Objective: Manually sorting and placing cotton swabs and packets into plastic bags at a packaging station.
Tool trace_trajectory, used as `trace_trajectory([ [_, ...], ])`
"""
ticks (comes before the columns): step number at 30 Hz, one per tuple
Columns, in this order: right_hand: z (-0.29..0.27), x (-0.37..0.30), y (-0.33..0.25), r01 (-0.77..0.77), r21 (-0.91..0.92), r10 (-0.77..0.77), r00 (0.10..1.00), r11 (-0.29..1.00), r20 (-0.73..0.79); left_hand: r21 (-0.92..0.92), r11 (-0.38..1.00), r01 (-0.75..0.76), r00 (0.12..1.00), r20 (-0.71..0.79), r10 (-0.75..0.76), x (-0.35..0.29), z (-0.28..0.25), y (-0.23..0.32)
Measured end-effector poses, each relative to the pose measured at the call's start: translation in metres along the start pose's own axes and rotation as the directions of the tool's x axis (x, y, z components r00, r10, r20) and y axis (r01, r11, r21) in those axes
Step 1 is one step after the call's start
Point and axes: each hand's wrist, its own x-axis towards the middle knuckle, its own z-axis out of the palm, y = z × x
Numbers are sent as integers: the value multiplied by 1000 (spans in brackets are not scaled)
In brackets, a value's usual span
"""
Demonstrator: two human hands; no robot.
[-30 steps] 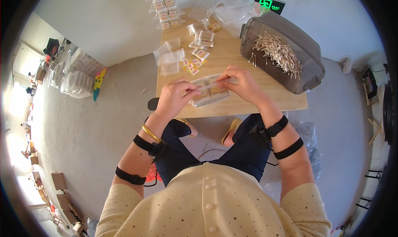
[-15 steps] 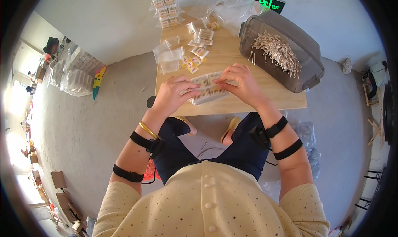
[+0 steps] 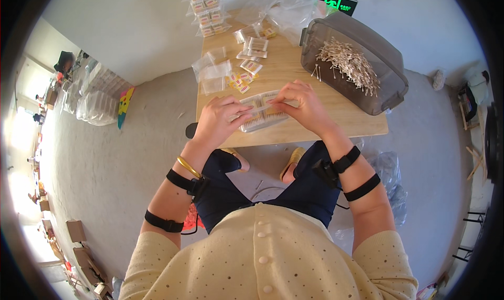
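Observation:
A clear plastic bag of cotton swabs lies at the table's near edge, the swabs in rows with pale cards among them. My left hand pinches the left part of the bag's edge between thumb and fingers. On the other side, my right hand has the same edge in a pinch, so a strip of film stretches between both hands. Just beyond them are small yellow and white printed cards. Several flat clear bags rest to the left of these cards.
A grey translucent bin of loose cotton swabs sits tilted at the table's right. Small swab packs lie farther back. At the far left corner rises a stack of filled packs. Crumpled clear film lies near a green lit sign.
Both hands keep their pinch on the bag's edge with only a slight shift. A printed card shows more clearly through the bag. The view has moved slightly.

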Motion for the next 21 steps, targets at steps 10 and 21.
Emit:
trace_trajectory([
  [10, -1, -2, 0, -19, 22, 19, 999, 1000, -26, 150, 987, -51, 995, -79, 64, 12, 15, 27],
  [21, 2, -3, 6, -7, 77, 13, 997, 997, -81, 10, 985, 175, 984, -41, -174, 13, 10, 36],
])
